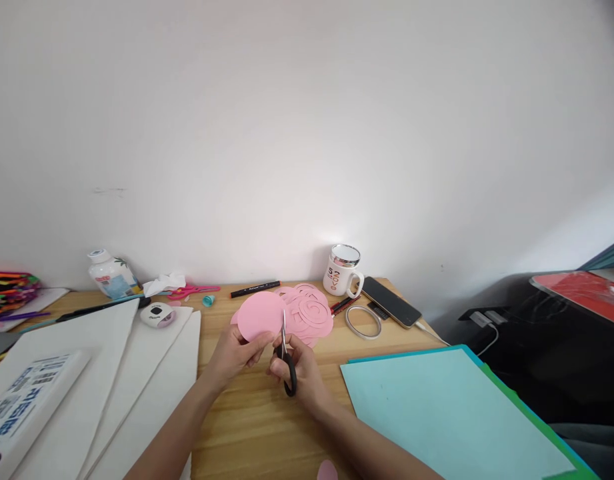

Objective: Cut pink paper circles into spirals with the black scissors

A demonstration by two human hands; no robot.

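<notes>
A round pink paper disc [260, 317] is pinched at its lower edge by my left hand [235, 353], thumb on top. My right hand [301, 370] grips black-handled scissors [291, 383], whose blades point up along the disc's right edge. Whether the blades are parted is hard to make out. Behind both hands lies a heap of pink paper spirals and cut pieces [311, 313] on the wooden table [257, 427]. A small pink paper piece [327, 471] sits at the near edge of view.
A white mug [339, 277], phone [391, 302] and ring-shaped band [363, 323] stand behind on the right. Light-blue sheets [437, 407] lie at right, white boards [157, 373] at left. Near the wall are a black marker [255, 289], pink scissors [194, 291] and a white bottle [111, 275].
</notes>
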